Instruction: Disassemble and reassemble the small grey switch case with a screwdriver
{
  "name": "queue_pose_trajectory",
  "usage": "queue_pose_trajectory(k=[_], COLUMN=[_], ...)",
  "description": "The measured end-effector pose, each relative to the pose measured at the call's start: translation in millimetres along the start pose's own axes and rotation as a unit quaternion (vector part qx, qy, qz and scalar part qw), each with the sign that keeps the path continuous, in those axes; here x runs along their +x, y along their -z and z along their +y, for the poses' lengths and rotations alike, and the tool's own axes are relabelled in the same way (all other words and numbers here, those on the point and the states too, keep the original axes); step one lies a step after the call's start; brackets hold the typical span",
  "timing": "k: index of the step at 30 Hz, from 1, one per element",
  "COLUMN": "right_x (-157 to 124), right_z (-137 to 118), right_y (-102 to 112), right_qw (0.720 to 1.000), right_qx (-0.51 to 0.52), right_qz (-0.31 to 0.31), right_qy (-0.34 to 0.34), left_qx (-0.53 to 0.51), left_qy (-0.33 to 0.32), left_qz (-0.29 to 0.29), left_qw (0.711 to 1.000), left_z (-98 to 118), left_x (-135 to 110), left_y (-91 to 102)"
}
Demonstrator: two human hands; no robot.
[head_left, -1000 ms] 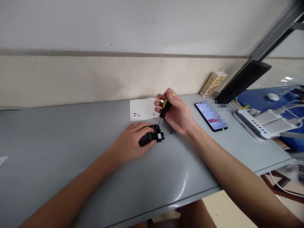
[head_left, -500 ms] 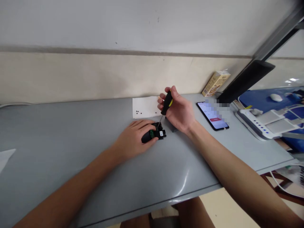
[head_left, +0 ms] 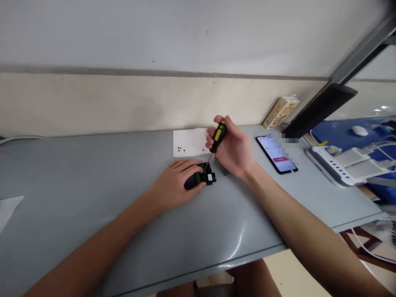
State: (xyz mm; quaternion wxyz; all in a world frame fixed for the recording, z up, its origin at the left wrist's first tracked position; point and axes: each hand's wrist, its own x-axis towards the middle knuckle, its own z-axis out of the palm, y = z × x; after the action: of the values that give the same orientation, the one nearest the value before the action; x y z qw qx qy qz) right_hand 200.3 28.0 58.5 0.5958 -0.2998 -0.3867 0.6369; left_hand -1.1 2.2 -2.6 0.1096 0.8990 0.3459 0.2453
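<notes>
My left hand (head_left: 177, 181) is closed round an opened black computer mouse (head_left: 193, 180) on the grey table, holding it by its rounded end. Bare green circuit board and a black block with a white label show in its open part. In my right hand (head_left: 233, 148) is a screwdriver (head_left: 219, 136) with a black and yellow handle. Its thin shaft slants down into the opened part; the tip itself is hard to make out. Behind the mouse lies white paper (head_left: 190, 140) with several small dark screws (head_left: 179, 148) on it. Partly behind my right wrist is a dark grey object, mostly hidden.
A phone (head_left: 276, 159) with a lit screen lies to the right. Beyond it stand a beige carton (head_left: 281, 111) and a white power strip (head_left: 329, 167) with plugs. The wall (head_left: 123, 103) rises along the table's back edge. Another sheet of paper (head_left: 10, 210) lies far left.
The screwdriver handle has turned in my right hand, so more of its yellow side shows. My left hand keeps its hold on the mouse. The whole view has shifted slightly.
</notes>
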Motion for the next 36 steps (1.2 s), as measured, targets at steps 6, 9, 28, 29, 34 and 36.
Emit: queue_pose_trajectory(k=[6, 9, 28, 29, 34, 36], right_x=[1, 2, 0, 0, 1, 1], right_z=[5, 6, 0, -1, -4, -3], right_y=[8, 7, 5, 5, 7, 7], right_qw=[0.999, 0.998, 0.997, 0.998, 1.0, 1.0], right_qx=[-0.032, -0.056, -0.06, -0.052, 0.003, -0.003], right_qz=[0.022, 0.033, 0.024, 0.021, 0.004, 0.03], right_qy=[0.008, 0.017, 0.035, 0.028, 0.006, 0.001], left_qx=[-0.002, -0.01, -0.037, -0.036, -0.031, -0.032], left_qy=[-0.001, 0.002, 0.009, 0.008, 0.012, 0.01], left_qz=[-0.008, -0.014, -0.025, -0.025, -0.025, -0.024], left_qw=[1.0, 1.0, 0.999, 0.999, 0.999, 0.999], left_z=[0, 0, 1, 1, 1, 1], left_x=[0, 0, 1, 1, 1, 0], left_y=[0.0, -0.5, -2.0, -2.1, -2.1, -1.7])
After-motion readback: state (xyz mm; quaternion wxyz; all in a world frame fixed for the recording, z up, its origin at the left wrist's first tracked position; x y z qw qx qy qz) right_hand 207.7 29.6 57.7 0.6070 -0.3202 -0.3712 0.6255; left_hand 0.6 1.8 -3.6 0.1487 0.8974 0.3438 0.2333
